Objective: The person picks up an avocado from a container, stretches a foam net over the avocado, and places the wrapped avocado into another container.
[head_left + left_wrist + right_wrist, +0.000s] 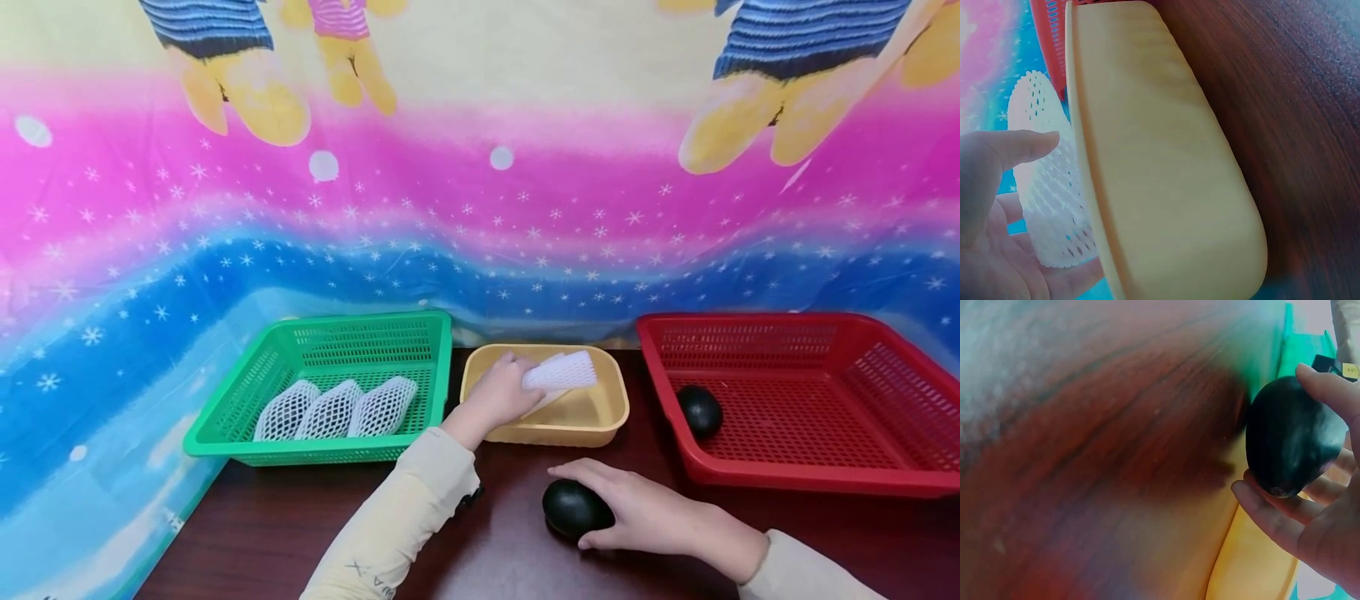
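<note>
The left hand [501,392] is pinching a net sleeve [570,372]; near right, the right hand [651,508] is gripping a black oval item [573,508]. Sleeve pick-up seems underway, next probably needing its mouth opened.

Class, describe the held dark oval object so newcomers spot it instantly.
Find the yellow basin between the green basket and red basket. Nearer the camera is the glossy black oval object, held by the right hand, whereas its lookalike lies loose inside the red basket.
</note>
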### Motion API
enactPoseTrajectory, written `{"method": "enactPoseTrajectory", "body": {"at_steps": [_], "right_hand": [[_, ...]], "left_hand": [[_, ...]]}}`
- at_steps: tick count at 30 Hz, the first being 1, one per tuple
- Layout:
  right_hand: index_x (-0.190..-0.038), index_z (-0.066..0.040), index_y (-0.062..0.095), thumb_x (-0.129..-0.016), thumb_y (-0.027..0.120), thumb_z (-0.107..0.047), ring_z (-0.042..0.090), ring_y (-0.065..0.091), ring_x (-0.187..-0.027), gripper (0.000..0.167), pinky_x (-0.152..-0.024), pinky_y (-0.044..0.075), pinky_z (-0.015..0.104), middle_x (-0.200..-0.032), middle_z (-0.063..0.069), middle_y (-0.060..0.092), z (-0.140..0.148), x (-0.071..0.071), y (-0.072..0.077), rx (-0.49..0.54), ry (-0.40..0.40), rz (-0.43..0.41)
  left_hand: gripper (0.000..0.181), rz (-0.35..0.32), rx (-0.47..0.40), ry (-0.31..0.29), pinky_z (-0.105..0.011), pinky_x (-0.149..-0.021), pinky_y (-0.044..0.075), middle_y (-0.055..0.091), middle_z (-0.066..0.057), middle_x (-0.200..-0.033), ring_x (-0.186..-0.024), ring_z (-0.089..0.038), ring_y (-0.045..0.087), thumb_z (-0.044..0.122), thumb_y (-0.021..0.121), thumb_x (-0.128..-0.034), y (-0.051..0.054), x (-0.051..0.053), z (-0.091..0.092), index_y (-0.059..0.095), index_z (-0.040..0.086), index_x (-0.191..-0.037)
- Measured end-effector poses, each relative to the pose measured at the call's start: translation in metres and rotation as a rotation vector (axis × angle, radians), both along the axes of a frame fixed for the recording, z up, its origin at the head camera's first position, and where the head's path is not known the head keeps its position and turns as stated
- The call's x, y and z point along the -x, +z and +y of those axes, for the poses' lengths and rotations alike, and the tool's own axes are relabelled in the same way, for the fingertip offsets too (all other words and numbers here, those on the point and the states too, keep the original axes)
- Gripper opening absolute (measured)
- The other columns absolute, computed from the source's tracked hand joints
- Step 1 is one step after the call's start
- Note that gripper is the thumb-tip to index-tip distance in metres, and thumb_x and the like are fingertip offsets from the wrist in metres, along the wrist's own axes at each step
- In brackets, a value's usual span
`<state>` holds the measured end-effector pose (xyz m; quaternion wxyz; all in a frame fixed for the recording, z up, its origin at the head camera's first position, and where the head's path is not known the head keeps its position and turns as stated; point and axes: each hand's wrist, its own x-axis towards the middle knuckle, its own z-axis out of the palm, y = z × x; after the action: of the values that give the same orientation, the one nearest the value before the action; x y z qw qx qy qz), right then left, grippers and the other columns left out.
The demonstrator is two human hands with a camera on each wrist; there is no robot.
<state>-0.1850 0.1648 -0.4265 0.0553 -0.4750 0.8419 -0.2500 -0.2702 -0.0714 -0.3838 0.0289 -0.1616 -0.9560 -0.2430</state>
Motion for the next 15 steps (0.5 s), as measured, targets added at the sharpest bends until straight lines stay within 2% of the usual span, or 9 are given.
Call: {"method": "enactPoseTrajectory", "body": {"at_steps": [6, 15], "right_hand": [[-0.151, -0.016, 0.047, -0.088, 0.083, -0.034, 0.015, 0.055, -0.127, 0.075, -0.099, 0.05, 0.038, -0.144, -0.006, 0.052, 0.001, 0.0, 0.002, -0.007, 0.007, -0.025], [-0.152, -0.015, 0.046, -0.091, 0.078, -0.045, 0.018, 0.054, -0.13, 0.075, -0.102, 0.049, 0.04, -0.146, -0.004, 0.051, 0.003, -0.001, 0.013, -0.021, -0.003, -0.026]], "left_hand": [[0.046, 0.005, -0.015, -0.015, -0.042, -0.098, 0.051, 0.064, -0.01, -0.131, -0.114, -0.025, 0.061, 0.027, 0.075, -0.0946, 0.004, -0.005, -0.003, 0.066, 0.008, -0.135], [0.044, 0.013, -0.029, -0.048, -0.04, -0.095, 0.052, 0.065, -0.009, -0.127, -0.108, -0.023, 0.061, 0.029, 0.075, -0.0942, 0.009, -0.015, -0.005, 0.067, 0.007, -0.131]]}}
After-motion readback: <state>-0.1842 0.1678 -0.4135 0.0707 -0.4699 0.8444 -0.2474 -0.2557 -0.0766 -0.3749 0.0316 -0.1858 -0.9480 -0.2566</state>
